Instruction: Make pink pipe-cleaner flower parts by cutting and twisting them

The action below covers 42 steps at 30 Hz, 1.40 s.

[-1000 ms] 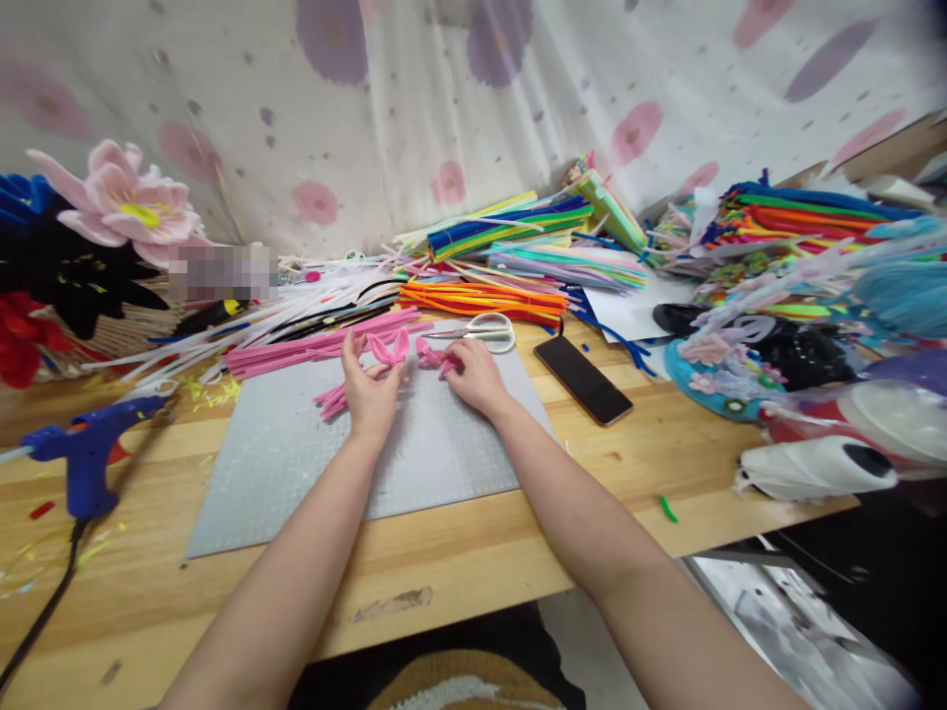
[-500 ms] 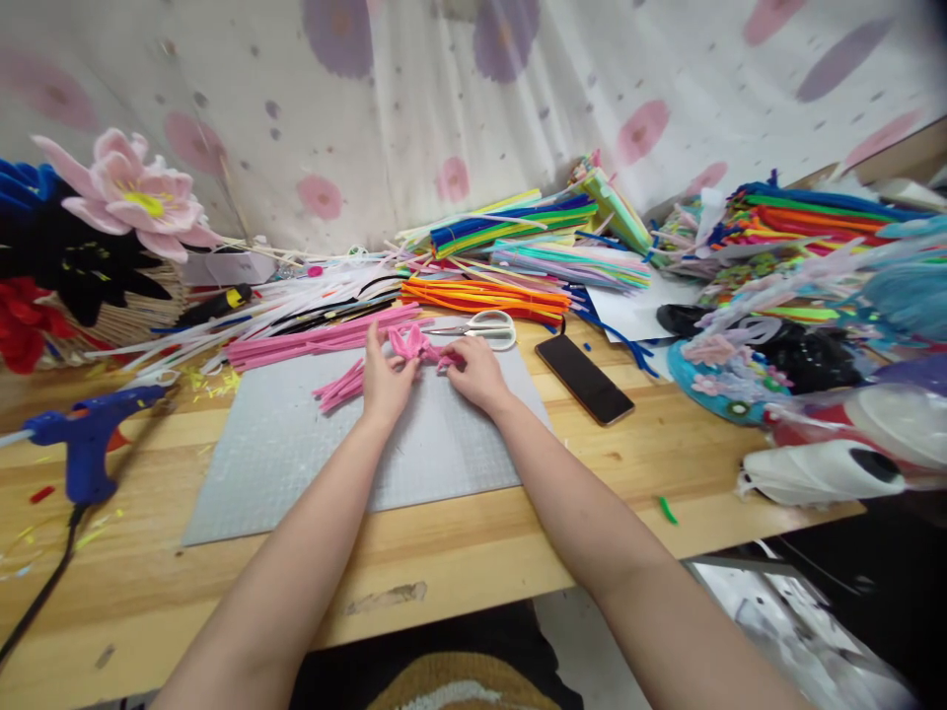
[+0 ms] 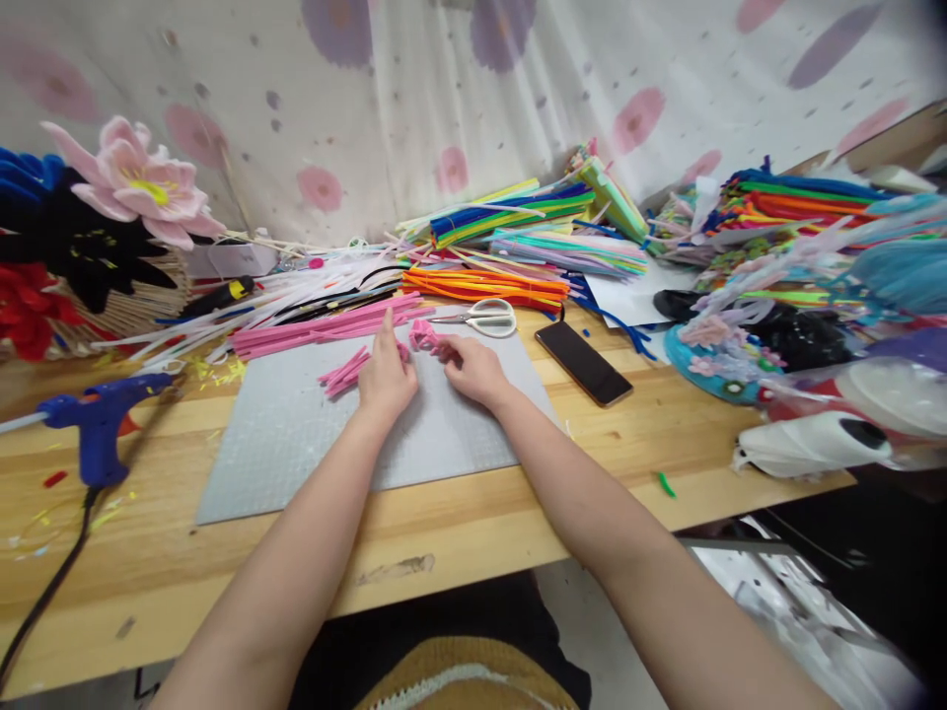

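Over the grey cutting mat, my right hand pinches a looped pink pipe-cleaner piece between thumb and fingers. Close by on the left is my left hand, its index finger pointing up. A bit of pink pipe cleaner shows between its thumb and fingers; the rest is hidden. A small bunch of short pink pipe cleaners lies just left of that hand. Behind my hands are longer pink pipe cleaners and white-handled scissors.
A blue glue gun stands at left, near fuzzy flowers. A phone lies right of the mat. Orange pipe cleaners and other coloured bundles line the back. A white roll and a blue decorated item are at right.
My hands have moved slightly apart. The pink looped piece now sits at my right fingertips, away from my left hand, whose index finger has straightened upward. The view has shifted slightly.
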Available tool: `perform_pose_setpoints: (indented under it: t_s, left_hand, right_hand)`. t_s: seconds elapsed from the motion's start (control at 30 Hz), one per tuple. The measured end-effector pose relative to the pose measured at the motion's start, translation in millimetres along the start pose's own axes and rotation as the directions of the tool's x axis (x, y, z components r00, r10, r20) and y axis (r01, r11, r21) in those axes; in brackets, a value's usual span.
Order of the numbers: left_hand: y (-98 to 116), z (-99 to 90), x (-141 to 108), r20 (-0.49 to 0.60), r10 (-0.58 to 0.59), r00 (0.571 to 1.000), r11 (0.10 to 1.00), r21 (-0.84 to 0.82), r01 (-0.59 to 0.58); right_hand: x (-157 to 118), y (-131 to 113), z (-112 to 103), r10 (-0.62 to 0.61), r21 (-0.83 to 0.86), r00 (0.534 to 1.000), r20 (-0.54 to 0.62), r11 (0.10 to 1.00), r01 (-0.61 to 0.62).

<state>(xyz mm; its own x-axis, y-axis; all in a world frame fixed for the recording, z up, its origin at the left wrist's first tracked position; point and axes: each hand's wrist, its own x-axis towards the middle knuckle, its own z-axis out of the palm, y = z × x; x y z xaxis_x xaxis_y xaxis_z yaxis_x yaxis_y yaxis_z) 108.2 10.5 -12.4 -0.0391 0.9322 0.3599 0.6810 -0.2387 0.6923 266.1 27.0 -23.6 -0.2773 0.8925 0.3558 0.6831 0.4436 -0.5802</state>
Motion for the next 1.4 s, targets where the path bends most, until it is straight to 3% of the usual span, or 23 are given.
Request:
perform_pose_setpoints:
  t_s: [0.2, 0.27, 0.37, 0.47, 0.53, 0.63, 0.73, 0.83, 0.93, 1.07, 1.27, 1.33, 1.4]
  left_hand:
    - [-2.5, 7.5, 1.7, 0.222, 0.225, 0.949, 0.966, 0.078, -0.247]
    - [0.0, 4.1, 0.2, 0.213, 0.240, 0.947, 0.952, 0.137, -0.273]
    - [0.0, -8.2, -3.4, 0.136, 0.205, 0.969, 0.954, 0.196, -0.229]
    - [-7.9, -18.6, -5.5, 0.098, 0.190, 0.977, 0.965, 0.164, -0.204]
    - [-14.2, -20.8, -5.1, 0.112, 0.191, 0.975, 0.973, 0.112, -0.204]
    - [-18.3, -22.3, -1.5, 0.094, 0.179, 0.979, 0.978, 0.088, -0.188]
    - [-20.2, -33.0, 4.0, -0.072, 0.104, 0.992, 0.984, 0.151, -0.092]
    - [-32.1, -51.4, 6.9, -0.235, 0.023, 0.972, 0.970, 0.239, 0.035]
    - [-53.1, -64.5, 4.2, -0.159, 0.007, 0.987, 0.945, 0.324, 0.045]
    - [-72.6, -65.8, -0.5, -0.083, 0.012, 0.996, 0.951, 0.310, 0.014]
    - [-71.6, -65.9, -0.9, -0.203, 0.015, 0.979, 0.986, 0.168, 0.019]
    - [-69.2, -68.5, -2.0, -0.238, 0.026, 0.971, 0.992, 0.127, 0.004]
    - [-67.0, -70.2, -3.5, -0.193, 0.039, 0.980, 0.995, 0.093, -0.021]
  right_hand:
    - [0.2, -1.9, 4.6, -0.029, -0.049, 0.998, -0.055, 0.998, 0.026]
    - [-0.8, -3.3, 4.4, -0.064, -0.072, 0.996, -0.068, 0.996, 0.060]
    - [-2.6, -10.7, 7.1, -0.226, -0.112, 0.974, -0.012, 0.968, 0.224]
    - [-2.8, -20.9, 14.2, -0.386, -0.121, 0.917, 0.100, 0.910, 0.396]
    - [-2.0, -25.0, 19.2, -0.411, -0.139, 0.899, 0.150, 0.892, 0.431]
    - [0.1, -23.1, 23.9, -0.375, -0.208, 0.912, 0.165, 0.891, 0.404]
    - [3.0, -14.5, 24.5, -0.282, -0.295, 0.955, 0.094, 0.908, 0.297]
    - [5.6, -8.5, 23.7, -0.177, -0.324, 0.983, -0.043, 0.933, 0.154]
    - [6.2, -11.7, 23.9, -0.175, -0.308, 0.978, -0.114, 0.942, 0.133]
    - [6.8, -26.6, 26.1, -0.232, -0.263, 0.970, -0.078, 0.943, 0.205]
    - [28.9, -50.5, 34.1, -0.189, -0.089, 0.982, -0.001, 0.978, 0.188]
    - [39.0, -57.4, 40.4, -0.135, 0.066, 0.990, -0.028, 0.988, 0.137]
    - [45.9, -63.0, 48.7, -0.067, 0.288, 0.998, -0.019, 0.955, 0.069]
